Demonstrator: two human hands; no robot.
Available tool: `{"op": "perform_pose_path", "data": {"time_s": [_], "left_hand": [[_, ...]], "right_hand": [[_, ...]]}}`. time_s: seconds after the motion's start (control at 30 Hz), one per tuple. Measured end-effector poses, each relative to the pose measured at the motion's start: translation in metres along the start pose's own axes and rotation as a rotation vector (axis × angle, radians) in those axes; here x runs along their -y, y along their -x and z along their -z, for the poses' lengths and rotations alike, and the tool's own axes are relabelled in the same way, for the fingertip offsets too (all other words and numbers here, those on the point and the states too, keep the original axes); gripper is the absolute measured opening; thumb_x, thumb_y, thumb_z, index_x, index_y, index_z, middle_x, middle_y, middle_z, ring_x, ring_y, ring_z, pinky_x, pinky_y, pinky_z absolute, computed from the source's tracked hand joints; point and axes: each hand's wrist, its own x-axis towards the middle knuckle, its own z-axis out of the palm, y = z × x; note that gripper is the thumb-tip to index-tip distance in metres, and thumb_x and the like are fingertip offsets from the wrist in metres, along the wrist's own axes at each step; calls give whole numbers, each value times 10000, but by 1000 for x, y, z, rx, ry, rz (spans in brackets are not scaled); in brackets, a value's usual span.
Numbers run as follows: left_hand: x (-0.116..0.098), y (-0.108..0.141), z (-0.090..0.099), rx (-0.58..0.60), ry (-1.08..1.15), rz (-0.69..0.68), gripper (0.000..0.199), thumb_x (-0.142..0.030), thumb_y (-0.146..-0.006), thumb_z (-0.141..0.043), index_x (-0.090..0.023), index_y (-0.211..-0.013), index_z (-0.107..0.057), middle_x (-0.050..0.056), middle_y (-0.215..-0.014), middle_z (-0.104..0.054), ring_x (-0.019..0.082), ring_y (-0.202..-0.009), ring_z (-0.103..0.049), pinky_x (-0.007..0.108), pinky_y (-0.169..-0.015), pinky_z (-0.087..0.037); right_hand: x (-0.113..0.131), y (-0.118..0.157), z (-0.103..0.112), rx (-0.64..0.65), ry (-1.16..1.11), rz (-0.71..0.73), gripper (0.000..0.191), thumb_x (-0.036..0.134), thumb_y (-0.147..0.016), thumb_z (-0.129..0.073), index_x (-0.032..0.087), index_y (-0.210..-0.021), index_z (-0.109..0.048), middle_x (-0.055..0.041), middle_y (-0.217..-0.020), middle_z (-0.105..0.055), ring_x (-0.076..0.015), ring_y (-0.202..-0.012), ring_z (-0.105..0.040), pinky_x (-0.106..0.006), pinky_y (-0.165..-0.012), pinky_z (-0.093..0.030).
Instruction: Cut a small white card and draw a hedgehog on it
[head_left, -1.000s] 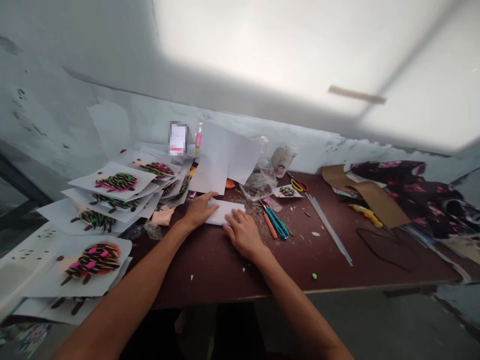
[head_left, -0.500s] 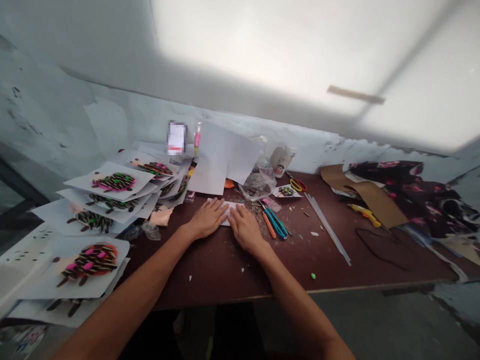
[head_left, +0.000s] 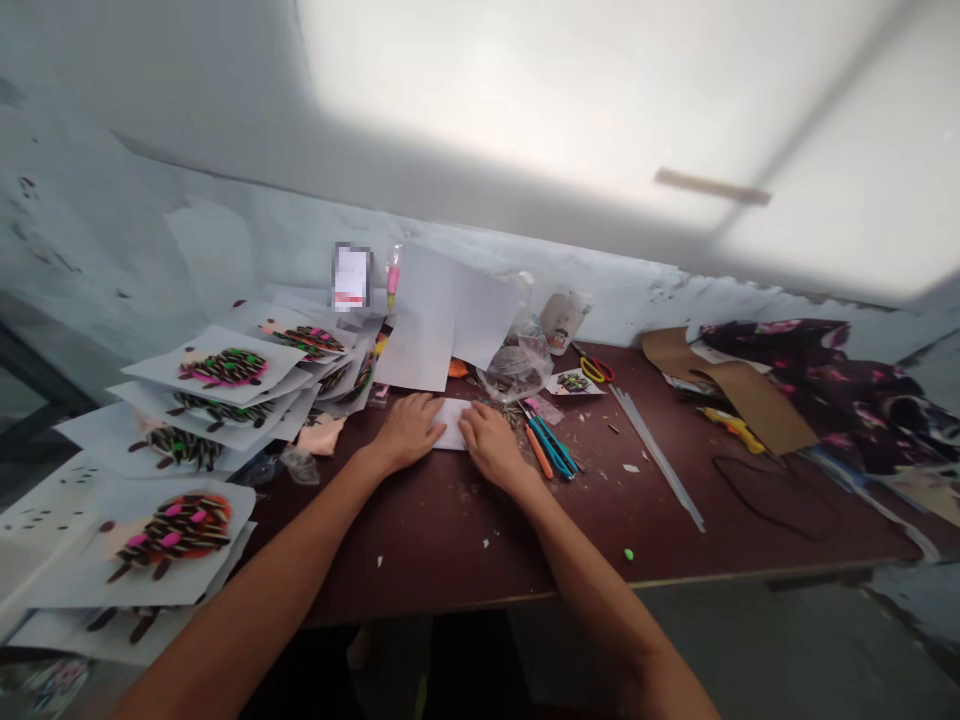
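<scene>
A small white sheet of paper (head_left: 451, 424), which looks folded, lies flat on the dark red table in front of me. My left hand (head_left: 411, 430) is at its left edge, fingers bent and thumb toward the paper. At the right edge my right hand (head_left: 487, 438) holds it with curled fingers, the fingertips resting on the sheet. Parts of both side edges are hidden under the hands. Just right of my right hand lie teal-handled scissors (head_left: 549, 445) and an orange-handled tool (head_left: 538, 452).
Cards with hedgehog pictures (head_left: 223, 368) are stacked at the left. White sheets (head_left: 416, 345) lean at the back beside a crumpled plastic bag (head_left: 519, 368). Yellow-and-red scissors (head_left: 596, 370), clear glue sticks (head_left: 660, 460) and a yellow cutter (head_left: 731, 428) lie right. A green bead (head_left: 628, 554) sits near the front edge.
My left hand has slid left off the middle of the paper and its fingers have bent, so more of the sheet shows. The right hand has shifted only slightly.
</scene>
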Motion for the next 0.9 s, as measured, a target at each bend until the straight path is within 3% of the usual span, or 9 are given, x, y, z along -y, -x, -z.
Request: {"op": "perform_pose_path", "data": {"time_s": [0.13, 0.27, 0.43, 0.5, 0.6, 0.7, 0.9], "left_hand": [[-6, 2, 8, -21, -26, -70, 476, -324, -860, -548, -123, -1286, -612, 184, -1177, -624, 340, -1120, -568, 487, -1002, -430], [-6, 2, 9, -84, 62, -34, 509, -287, -801, -611, -136, -1288, -611, 153, -1136, -601, 313, -1064, -579, 464, -987, -453], [-4, -1, 12, -220, 333, 49, 650, -270, -725, -694, -154, -1347, -548, 145, -1290, -565, 302, -1214, -532, 442, -1069, -410], [-5, -2, 16, -243, 523, 138, 685, -299, -705, -726, -148, -1348, -543, 130, -1227, -625, 285, -1149, -582, 433, -1025, -446], [-8, -3, 24, -190, 882, 307, 635, -411, -653, -788, -139, -1206, -640, 87, -996, -717, 244, -893, -663, 383, -825, -528], [-15, -2, 33, -133, 1202, 427, 506, -505, -557, -846, -135, -879, -724, 68, -830, -739, 194, -701, -645, 309, -660, -513], [-26, -2, 43, -190, 1394, 570, 515, -496, -435, -912, -149, -769, -731, 32, -723, -738, 143, -593, -601, 249, -570, -466]], "right_hand": [[-6, -6, 3, -7, -35, -43, 516, 330, -947, -544, 105, -1408, -492, -213, -1407, -538, -295, -1289, -509, -444, -1080, -394], [-8, -6, 5, -30, -98, -75, 531, 285, -867, -630, 106, -1359, -545, -200, -1230, -627, -296, -1148, -574, -433, -1008, -439], [-14, -6, 7, -134, -498, -145, 306, 182, -775, -612, 158, -1066, -704, -82, -1017, -704, -218, -952, -626, -347, -897, -482], [-18, -6, 9, -138, -722, -167, 177, 225, -765, -605, 175, -892, -717, -32, -879, -706, -188, -833, -623, -300, -789, -489], [-19, -7, 12, -139, -980, -228, 145, 312, -711, -666, 183, -767, -696, 5, -735, -668, -155, -685, -576, -256, -644, -448], [-17, -7, 16, -164, -1178, -328, 217, 365, -635, -746, 191, -745, -681, 30, -634, -616, -123, -570, -512, -236, -545, -386], [-8, -3, 24, -199, -1513, -431, 388, 420, -561, -845, 205, -827, -663, 18, -711, -666, -130, -591, -565, -238, -551, -419]]}}
